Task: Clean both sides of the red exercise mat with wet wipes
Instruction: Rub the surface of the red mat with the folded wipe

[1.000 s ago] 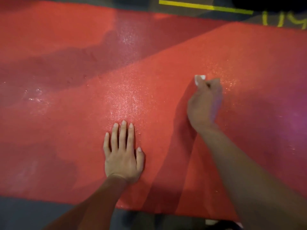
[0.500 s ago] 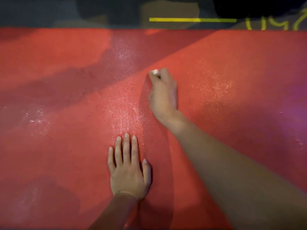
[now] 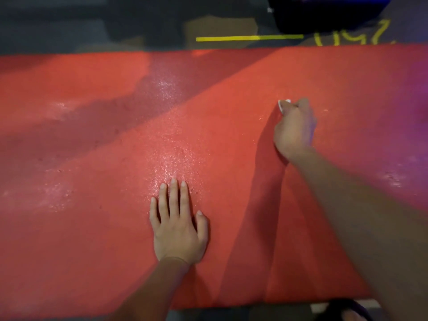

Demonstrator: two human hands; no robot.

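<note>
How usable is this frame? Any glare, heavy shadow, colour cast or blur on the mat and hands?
Head view: broad dark shadow bands cross the red mat, wet patches give speckled glare, and a purple cast tints the right edge. The left hand, flat on the mat, is sharp; the right hand gripping the white wipe is slightly soft. The far edge bows a little.

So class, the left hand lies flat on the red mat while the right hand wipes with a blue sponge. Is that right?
Not quite. The head view shows the right hand gripping a white wet wipe, not a blue sponge. The left hand does lie flat on the red mat.
</note>
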